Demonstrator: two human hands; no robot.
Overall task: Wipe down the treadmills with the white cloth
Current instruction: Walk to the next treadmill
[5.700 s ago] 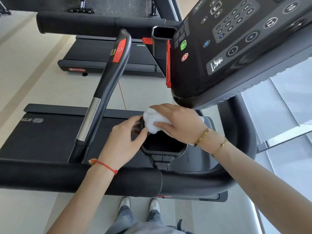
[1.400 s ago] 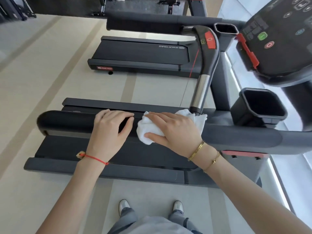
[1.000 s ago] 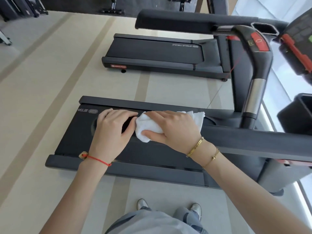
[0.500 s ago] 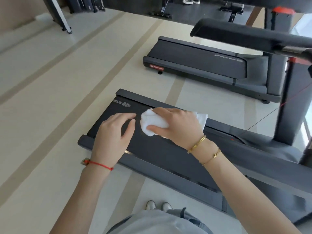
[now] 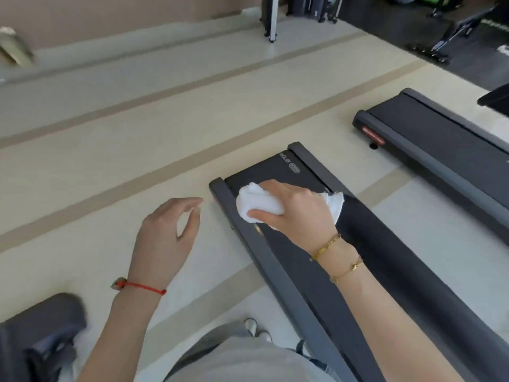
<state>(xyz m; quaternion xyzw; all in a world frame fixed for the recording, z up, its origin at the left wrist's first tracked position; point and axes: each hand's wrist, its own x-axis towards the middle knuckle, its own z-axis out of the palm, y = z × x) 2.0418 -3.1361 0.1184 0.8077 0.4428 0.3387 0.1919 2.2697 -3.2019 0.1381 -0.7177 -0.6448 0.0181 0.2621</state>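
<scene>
Right hand (image 5: 296,209) around white cloth (image 5: 254,204)

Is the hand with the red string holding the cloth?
No, the left hand with the red string bracelet is empty above the floor, while the right hand holds the white cloth.

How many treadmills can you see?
2. The near treadmill lies under the right hand with the white cloth; the far treadmill is at the right edge. Others may be out of view.
</scene>
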